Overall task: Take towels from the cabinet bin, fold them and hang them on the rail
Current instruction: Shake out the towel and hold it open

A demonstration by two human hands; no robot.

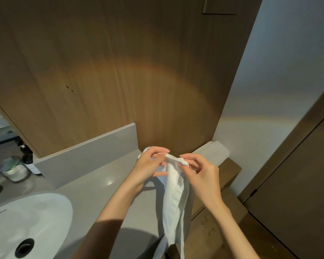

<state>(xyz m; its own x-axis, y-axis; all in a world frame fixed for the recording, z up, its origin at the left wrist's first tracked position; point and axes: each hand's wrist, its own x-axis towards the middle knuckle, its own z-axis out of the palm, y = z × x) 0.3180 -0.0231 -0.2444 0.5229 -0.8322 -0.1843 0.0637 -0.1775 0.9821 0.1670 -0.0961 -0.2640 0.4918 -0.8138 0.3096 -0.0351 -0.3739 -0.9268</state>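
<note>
As the head camera looks down over the counter (101, 195), we see the white towel (176, 199) hanging lengthwise between both hands above the counter's right end. The left hand (150, 164) pinches its bunched top edge, and the right hand (199, 174) pinches a corner just beside it. To fold well, we judge the hands should slide apart along that edge until it is taut, find both corners, then bring them together with the hems matched. Another white towel (213, 152) lies behind them; the rail is out of view. We make out a small sewn label (180, 181) on the towel and faint handwritten marks (207, 226) on the wooden box (236, 206) below, neither readable.
</note>
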